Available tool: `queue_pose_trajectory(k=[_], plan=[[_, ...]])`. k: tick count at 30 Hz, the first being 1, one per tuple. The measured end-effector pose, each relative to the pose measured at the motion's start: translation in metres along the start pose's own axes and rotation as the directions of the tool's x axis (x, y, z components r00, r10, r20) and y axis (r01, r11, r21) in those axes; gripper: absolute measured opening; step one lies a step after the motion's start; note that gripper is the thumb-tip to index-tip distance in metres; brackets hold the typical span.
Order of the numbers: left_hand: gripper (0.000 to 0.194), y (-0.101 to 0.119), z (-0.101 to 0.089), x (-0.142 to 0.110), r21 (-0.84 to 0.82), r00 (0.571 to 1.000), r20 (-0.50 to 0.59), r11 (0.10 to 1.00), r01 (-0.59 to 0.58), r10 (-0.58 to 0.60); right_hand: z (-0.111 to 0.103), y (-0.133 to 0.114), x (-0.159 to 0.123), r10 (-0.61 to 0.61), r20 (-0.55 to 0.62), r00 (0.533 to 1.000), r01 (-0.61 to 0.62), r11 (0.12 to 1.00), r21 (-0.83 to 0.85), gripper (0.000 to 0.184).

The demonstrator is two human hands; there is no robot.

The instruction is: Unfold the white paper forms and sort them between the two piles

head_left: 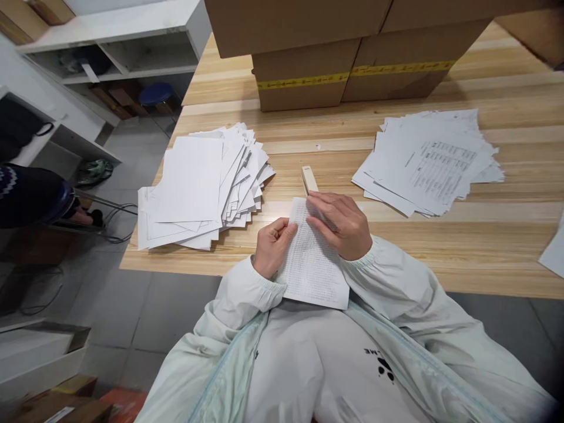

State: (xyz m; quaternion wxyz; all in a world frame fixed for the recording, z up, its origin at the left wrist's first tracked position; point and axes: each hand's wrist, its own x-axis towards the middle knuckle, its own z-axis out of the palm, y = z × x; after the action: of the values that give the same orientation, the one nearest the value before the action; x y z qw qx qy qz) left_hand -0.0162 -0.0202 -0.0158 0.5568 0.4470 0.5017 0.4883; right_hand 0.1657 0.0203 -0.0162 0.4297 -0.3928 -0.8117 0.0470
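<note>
A printed sheet of paper (314, 264), covered in small rows of text, lies tilted at the table's front edge, its lower part overhanging towards my body. My left hand (272, 245) pinches its left edge between thumb and curled fingers. Bent over the upper right of the same sheet, my right hand (341, 224) grips it near the top edge. A small beige stapler (308, 177) rests on the table just beyond the paper, close to my right fingertips; whether they touch it I cannot tell.
Left of my hands is a thick, untidy paper pile (189, 179); a flatter printed pile (434, 161) lies to the right. Cardboard boxes (304, 88) with yellow tape stand at the back. Another sheet (554, 249) shows at the right edge. A blue stool (157, 94) stands beyond the table.
</note>
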Motion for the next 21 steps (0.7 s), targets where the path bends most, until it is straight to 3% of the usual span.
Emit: queue_pose_trajectory(k=[4, 8, 13, 17, 21], plan=[[0.041, 0.002, 0.001, 0.000, 0.032, 0.999, -0.015, 0.999, -0.033, 0.034, 0.000, 0.001, 0.003, -0.001, -0.058, 0.998, 0.003, 1.000, 0.026, 0.033], [0.044, 0.000, 0.002, -0.001, -0.039, 1.000, -0.019, 0.999, 0.003, -0.004, 0.000, -0.001, 0.005, -0.048, -0.097, 0.994, 0.053, 0.997, 0.059, 0.024], [0.062, -0.002, 0.003, -0.002, -0.028, 0.993, -0.068, 0.995, -0.096, 0.093, 0.001, -0.003, 0.003, -0.057, -0.152, 0.987, 0.068, 0.996, 0.066, 0.033], [0.046, 0.003, 0.004, -0.001, -0.028, 0.992, -0.068, 0.993, -0.113, 0.111, 0.001, -0.004, 0.003, 0.042, -0.165, 0.985, -0.009, 0.981, 0.195, 0.028], [0.050, 0.011, 0.005, 0.001, -0.144, 1.000, -0.024, 0.990, -0.009, 0.006, -0.001, -0.005, 0.005, 0.200, -0.124, 0.972, -0.144, 0.921, 0.361, 0.019]])
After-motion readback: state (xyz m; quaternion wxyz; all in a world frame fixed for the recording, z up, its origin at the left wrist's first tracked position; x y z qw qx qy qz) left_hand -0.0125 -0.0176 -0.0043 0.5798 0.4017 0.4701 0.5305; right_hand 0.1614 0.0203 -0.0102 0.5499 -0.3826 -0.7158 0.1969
